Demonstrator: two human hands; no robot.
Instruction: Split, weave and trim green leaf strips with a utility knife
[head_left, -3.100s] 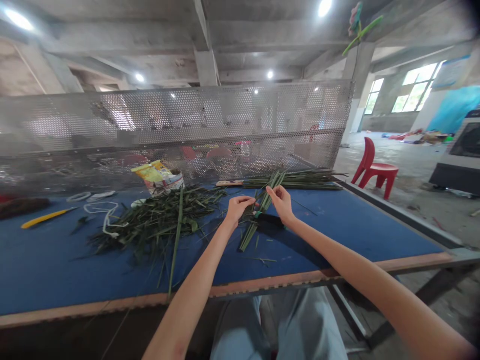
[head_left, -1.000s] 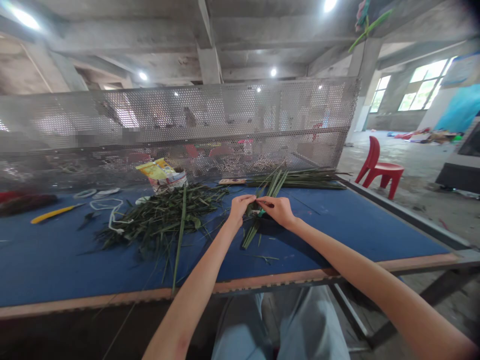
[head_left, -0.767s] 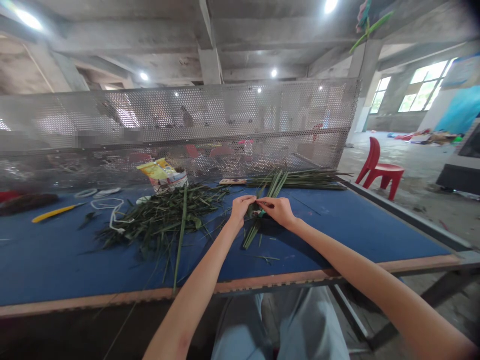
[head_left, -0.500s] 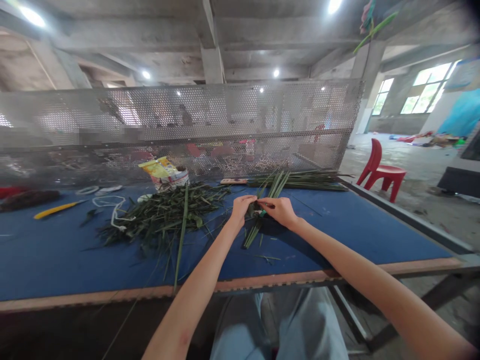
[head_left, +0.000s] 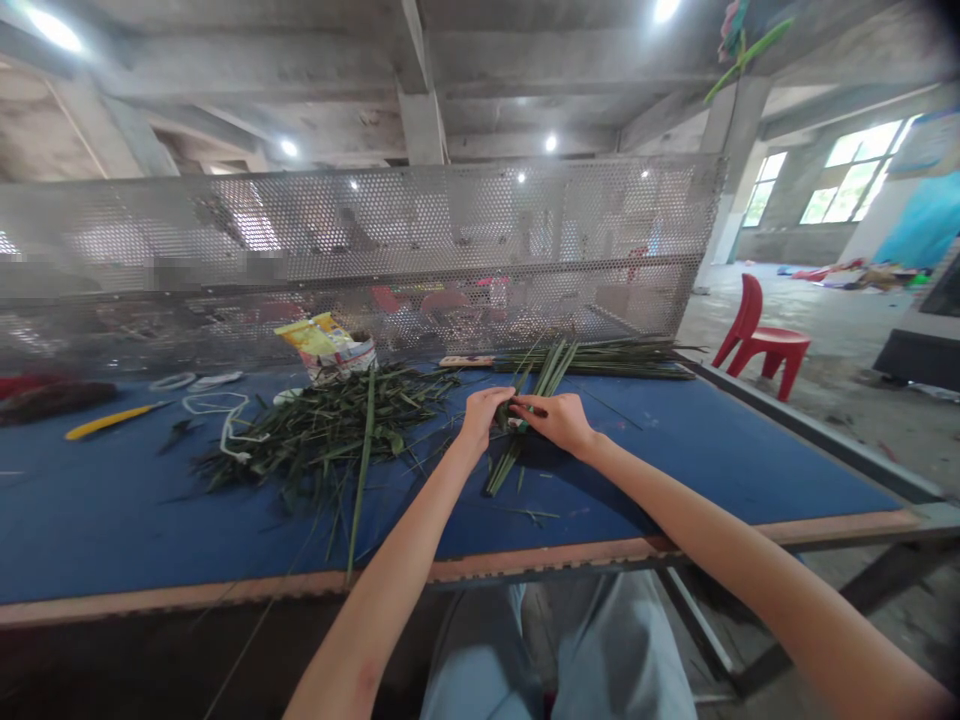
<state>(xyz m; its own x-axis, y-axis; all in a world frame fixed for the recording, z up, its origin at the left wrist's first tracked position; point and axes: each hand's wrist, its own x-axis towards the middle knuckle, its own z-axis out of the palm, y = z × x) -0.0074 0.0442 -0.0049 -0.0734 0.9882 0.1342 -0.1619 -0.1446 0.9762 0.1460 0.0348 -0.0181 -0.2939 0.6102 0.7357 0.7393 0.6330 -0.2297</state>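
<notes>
My left hand (head_left: 482, 415) and my right hand (head_left: 556, 421) meet over a small bundle of long green leaf strips (head_left: 517, 440) held just above the blue table (head_left: 675, 440). Both hands are closed around the bundle's middle, fingertips almost touching. The strips fan out past my fingers toward the mesh screen, and their lower ends point toward me. What my fingertips pinch at the bundle's middle is too small to make out.
A heap of loose green leaves (head_left: 330, 430) lies left of my hands. A stack of long stems (head_left: 600, 358) lies at the back by the perforated metal screen (head_left: 375, 250). Yellow packet (head_left: 319, 345), white cord (head_left: 217, 415), yellow tool (head_left: 109, 420), red chair (head_left: 761, 335).
About three seconds ago my right hand was raised and apart from the left; it has since come down onto the bundle next to my left hand. Over the last second hardly anything moves.
</notes>
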